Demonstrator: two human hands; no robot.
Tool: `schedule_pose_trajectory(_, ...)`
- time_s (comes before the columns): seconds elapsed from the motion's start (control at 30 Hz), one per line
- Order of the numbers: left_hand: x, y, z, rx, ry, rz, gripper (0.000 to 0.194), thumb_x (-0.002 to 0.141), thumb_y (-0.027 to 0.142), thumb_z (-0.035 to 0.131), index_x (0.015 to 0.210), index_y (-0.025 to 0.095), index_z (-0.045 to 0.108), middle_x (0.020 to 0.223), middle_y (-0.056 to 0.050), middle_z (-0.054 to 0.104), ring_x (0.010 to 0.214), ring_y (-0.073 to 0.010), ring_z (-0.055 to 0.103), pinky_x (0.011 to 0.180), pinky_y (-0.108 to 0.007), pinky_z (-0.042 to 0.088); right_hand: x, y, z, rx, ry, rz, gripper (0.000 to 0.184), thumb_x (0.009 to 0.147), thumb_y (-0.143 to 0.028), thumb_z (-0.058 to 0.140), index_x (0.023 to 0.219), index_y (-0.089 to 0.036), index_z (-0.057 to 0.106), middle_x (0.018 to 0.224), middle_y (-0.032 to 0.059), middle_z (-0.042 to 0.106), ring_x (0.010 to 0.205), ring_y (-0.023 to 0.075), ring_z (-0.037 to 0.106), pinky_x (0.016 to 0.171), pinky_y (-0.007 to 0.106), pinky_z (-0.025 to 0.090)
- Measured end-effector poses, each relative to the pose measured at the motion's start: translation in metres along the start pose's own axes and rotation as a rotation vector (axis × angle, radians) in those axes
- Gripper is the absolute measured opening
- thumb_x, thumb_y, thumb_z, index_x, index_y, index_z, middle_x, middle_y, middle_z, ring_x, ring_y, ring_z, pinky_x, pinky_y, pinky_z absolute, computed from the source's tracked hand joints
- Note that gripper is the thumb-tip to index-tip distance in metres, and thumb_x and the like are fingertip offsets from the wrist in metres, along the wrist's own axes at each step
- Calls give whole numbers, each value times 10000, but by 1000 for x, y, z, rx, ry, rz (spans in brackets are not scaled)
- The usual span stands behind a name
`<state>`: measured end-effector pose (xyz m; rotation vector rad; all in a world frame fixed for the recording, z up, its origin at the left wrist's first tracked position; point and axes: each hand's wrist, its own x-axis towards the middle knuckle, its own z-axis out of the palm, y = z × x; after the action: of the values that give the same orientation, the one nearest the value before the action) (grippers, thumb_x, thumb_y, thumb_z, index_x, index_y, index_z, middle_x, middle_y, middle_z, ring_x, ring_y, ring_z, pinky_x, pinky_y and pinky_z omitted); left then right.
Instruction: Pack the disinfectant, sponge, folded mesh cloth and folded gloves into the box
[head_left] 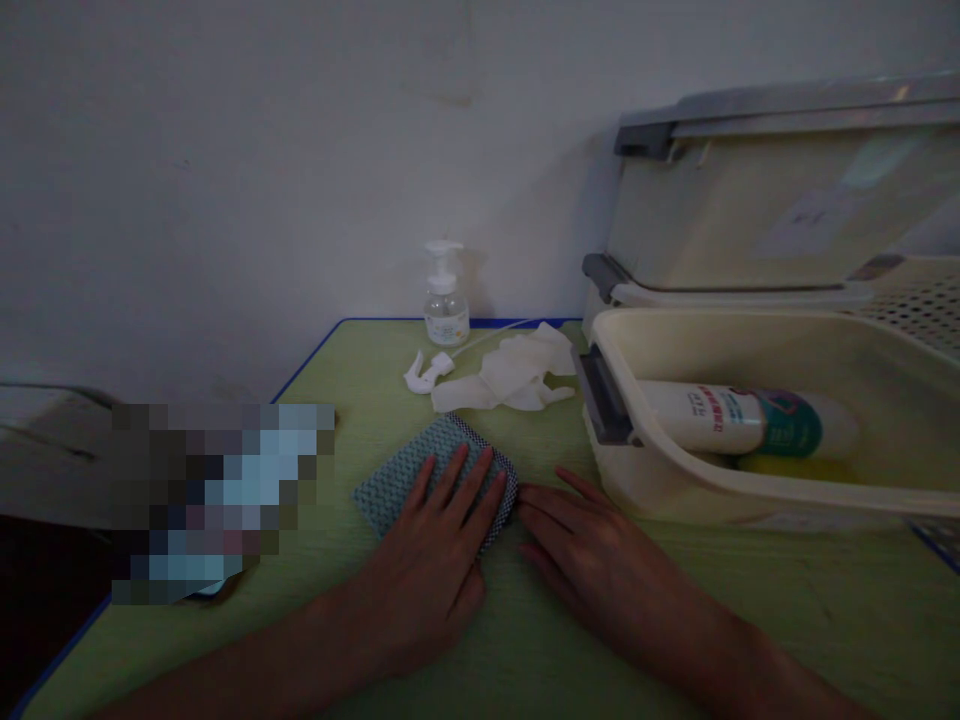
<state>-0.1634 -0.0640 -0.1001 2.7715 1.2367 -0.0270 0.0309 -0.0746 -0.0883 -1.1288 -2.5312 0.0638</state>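
Note:
A folded blue-green cloth (409, 468) lies on the green table (787, 610). My left hand (435, 550) rests flat on the cloth's near right part, fingers stretched out and slightly apart. Beside it, my right hand (592, 560) lies flat on the table, fingers extended, their tips touching the cloth's right edge. Neither hand holds anything.
Behind the cloth lie white gloves (517, 375) and a white spray trigger (426, 372); a clear pump bottle (445, 300) stands at the wall. A cream plastic box (622, 480) with an open lid holds a white-and-teal bottle (750, 420). A blurred patch covers the table's left.

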Motion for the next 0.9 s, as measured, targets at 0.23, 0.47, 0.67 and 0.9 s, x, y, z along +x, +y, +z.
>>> schedule_pose_trajectory(0.23,1,0,-2,-33,-28,15,717,868,410,433,1468,216,90,1539,-119,46,1401,-347,-7,1093,-611,102,-1,4,1,73,42,-18,158,842,-75,512,893,-149,641,939,61,687,899,188,652,996,414,436)
schedule_pose_trajectory(0.47,1,0,-2,-57,-30,17,764,857,549,441,1465,251,86,1538,-132,18,1395,-375,-13,1068,-655,90,0,5,-5,121,183,-16,220,870,-87,461,986,-105,647,993,107,685,931,206,642,834,341,546)
schedule_pose_trajectory(0.67,3,-1,-6,-73,-85,12,861,831,699,297,1463,153,90,1528,-144,-11,1389,-369,-67,1071,-659,42,1,4,-1,102,95,-4,234,825,-73,516,1015,-108,648,1135,128,652,1030,230,619,886,377,527)
schedule_pose_trajectory(0.9,2,-7,-18,-154,-59,-5,748,908,609,170,1452,97,138,1526,-142,87,1408,-306,71,1109,-562,180,4,3,-3,56,38,-7,277,811,-86,549,1063,-129,654,1127,118,659,1026,241,623,887,399,527)
